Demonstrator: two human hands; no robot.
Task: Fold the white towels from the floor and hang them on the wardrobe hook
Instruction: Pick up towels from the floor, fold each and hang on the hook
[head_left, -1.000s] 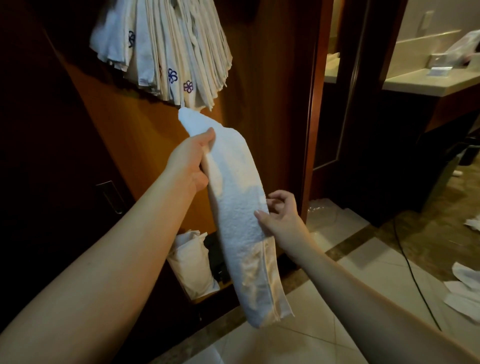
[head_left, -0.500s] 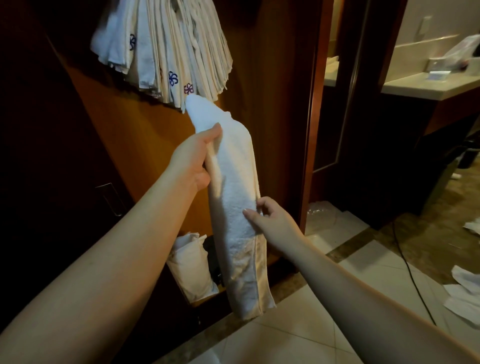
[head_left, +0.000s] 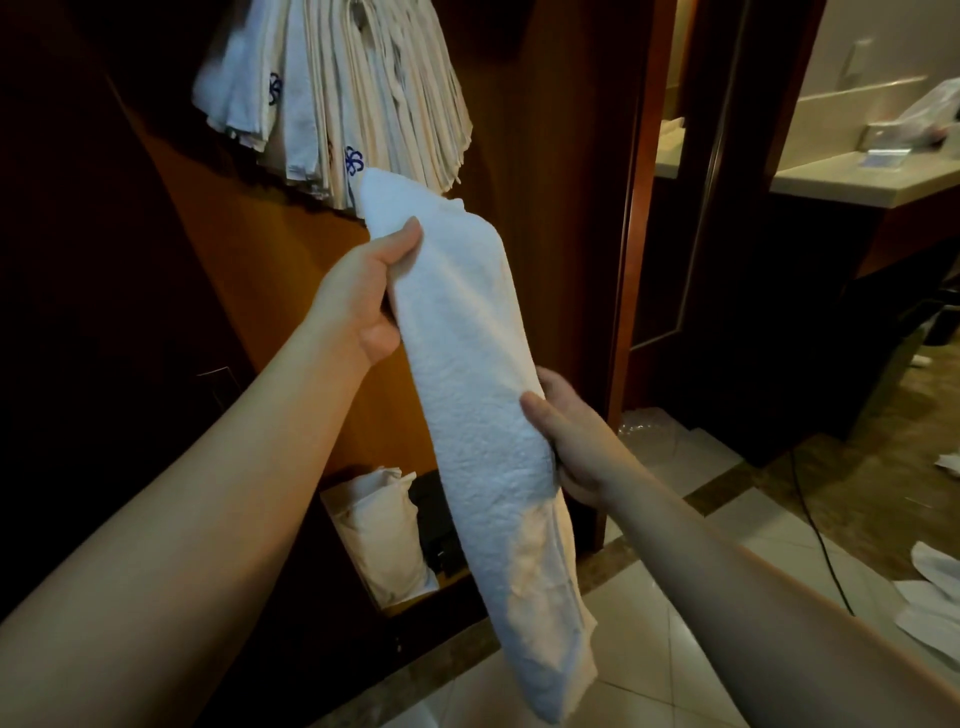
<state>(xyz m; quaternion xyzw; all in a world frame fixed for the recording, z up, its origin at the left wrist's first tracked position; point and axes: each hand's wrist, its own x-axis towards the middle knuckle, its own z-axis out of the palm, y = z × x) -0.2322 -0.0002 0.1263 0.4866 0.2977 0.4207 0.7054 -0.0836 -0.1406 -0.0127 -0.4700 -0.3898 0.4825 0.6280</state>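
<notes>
Done: many folded towels (head_left: 332, 93) hang in the wardrobe
In hand: left hand (head_left: 358, 296) and right hand (head_left: 571, 436), fingers gripping one folded towel (head_left: 478, 395)
Left: hanging it; towels on floor (head_left: 930, 582), far right

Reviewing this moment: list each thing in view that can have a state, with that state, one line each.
folded towel: folded into a long narrow strip, held up in the air, tilted.
left hand: grips the towel near its top.
right hand: holds the towel's middle, thumb in front.
hung towels: bunched, hanging inside the wardrobe.
loose towels: lying unfolded on the floor at right.
white bag: standing low in the wardrobe.
</notes>
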